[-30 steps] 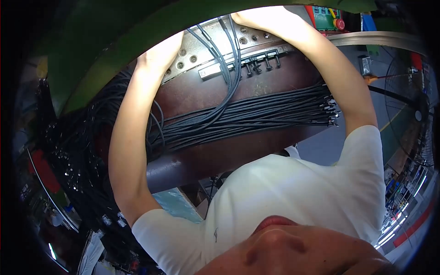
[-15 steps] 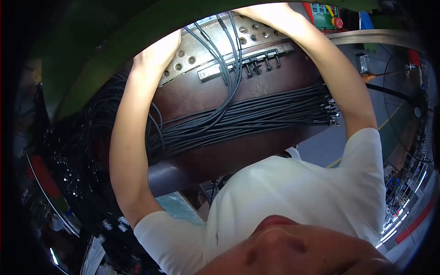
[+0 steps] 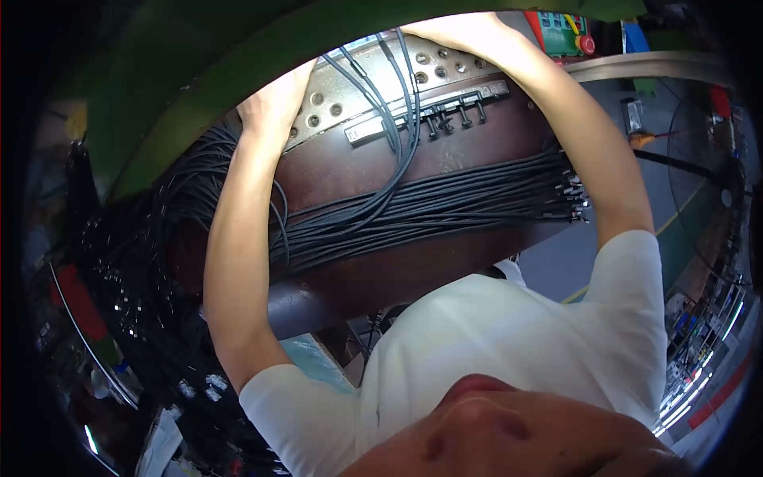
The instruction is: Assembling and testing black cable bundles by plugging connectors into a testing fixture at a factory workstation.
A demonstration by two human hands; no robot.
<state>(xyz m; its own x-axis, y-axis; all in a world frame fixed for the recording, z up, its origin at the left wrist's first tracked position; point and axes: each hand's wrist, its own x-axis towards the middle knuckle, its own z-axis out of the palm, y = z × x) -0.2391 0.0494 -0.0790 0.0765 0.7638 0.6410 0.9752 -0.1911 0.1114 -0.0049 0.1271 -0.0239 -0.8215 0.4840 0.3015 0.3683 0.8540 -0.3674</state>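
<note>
Presently: both hands at the holed metal plate, fingers out of sight

Head view. The left hand (image 3: 278,99) is raised to the upper left, over the left end of a bright silver-grey metal plate (image 3: 350,89) drilled with round holes. The right hand (image 3: 449,32) reaches in from the right above the plate's far side. The curved dark-green machine frame (image 3: 171,107) cuts off the fingers of both; cannot tell whether either hand is wide, narrow or gripping anything.

Several thin black cables (image 3: 408,151) with short dark sleeves rise between the two hands, cross over the plate and vanish at the green edge. Below, they curve down leftward to a thick bundle of straight black cables (image 3: 453,193) laid lengthwise on the dark reddish-brown desk (image 3: 334,171). Small silvery connectors (image 3: 575,195) finish the bundle's right end, near the right forearm.

Along the plate's near edge: a long silver metal bar (image 3: 366,131) carrying a row of black bolts (image 3: 466,117); the rising cables pass in front of it.

Surroundings: a dense mass of black cables (image 3: 131,270) hanging at left, pale tips scattered through it; at upper right, a green control box (image 3: 555,30) with a round red button (image 3: 586,44).
</note>
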